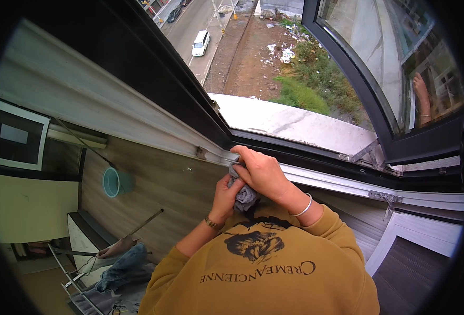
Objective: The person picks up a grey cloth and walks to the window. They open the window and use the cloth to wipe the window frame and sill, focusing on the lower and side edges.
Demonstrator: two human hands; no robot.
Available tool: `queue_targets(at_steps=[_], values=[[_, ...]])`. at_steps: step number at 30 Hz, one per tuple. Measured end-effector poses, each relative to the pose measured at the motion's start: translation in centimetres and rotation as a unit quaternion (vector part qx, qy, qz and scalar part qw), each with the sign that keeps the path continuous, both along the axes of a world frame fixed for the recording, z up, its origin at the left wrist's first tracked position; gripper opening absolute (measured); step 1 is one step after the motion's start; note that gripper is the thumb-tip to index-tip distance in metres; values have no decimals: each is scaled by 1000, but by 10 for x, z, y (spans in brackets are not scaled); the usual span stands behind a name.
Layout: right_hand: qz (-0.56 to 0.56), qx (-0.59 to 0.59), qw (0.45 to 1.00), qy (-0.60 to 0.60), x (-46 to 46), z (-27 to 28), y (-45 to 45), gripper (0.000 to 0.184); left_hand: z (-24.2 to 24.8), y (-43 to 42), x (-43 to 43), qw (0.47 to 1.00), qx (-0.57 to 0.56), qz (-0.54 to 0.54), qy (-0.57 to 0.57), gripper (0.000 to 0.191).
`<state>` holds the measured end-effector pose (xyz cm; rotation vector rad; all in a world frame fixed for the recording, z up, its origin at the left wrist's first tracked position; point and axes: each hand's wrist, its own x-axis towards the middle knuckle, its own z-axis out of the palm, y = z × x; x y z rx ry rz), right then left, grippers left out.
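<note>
A crumpled grey cloth (246,197) is bunched between my two hands at the inner corner of the window frame. My left hand (225,197) grips its near side, with the thumb pressed on it. Over the top of the cloth bends my right hand (264,173), its fingers at the end of the white inner frame rail (310,176). Some of my right fingertips are hidden. The dark window frame (287,145) runs just beyond my hands, and the black-framed sash (344,75) stands swung outward on the right.
Outside the frame lies a white ledge (287,118), with a street far below. A light blue bucket (112,182) stands on the floor at left. Clothes hang on a metal drying rack (74,280) at lower left. A white-framed screen panel (413,232) is at lower right.
</note>
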<state>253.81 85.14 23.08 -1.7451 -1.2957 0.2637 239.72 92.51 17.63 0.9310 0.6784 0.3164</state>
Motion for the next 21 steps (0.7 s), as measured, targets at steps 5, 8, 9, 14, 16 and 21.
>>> queue_targets(at_steps=[5, 8, 9, 14, 16, 21], values=[[15, -69, 996, -59, 8, 6, -8, 25, -9, 4, -11, 994, -74, 85, 12, 22], [46, -54, 995, -75, 10, 6, -14, 25, -12, 7, -13, 991, -87, 98, -6, 22], [55, -42, 994, -82, 8, 4, -15, 26, -12, 8, -14, 991, -85, 105, 10, 22], [67, -6, 985, -161, -3, -13, -5, 16, -15, 11, -14, 991, -93, 99, -4, 21], [34, -23, 980, -196, -7, -19, 1, 12, -16, 12, -14, 992, -88, 89, 5, 20], [-18, -58, 965, -255, -25, -23, 18, 8, -19, 16, -15, 993, -76, 87, 8, 19]])
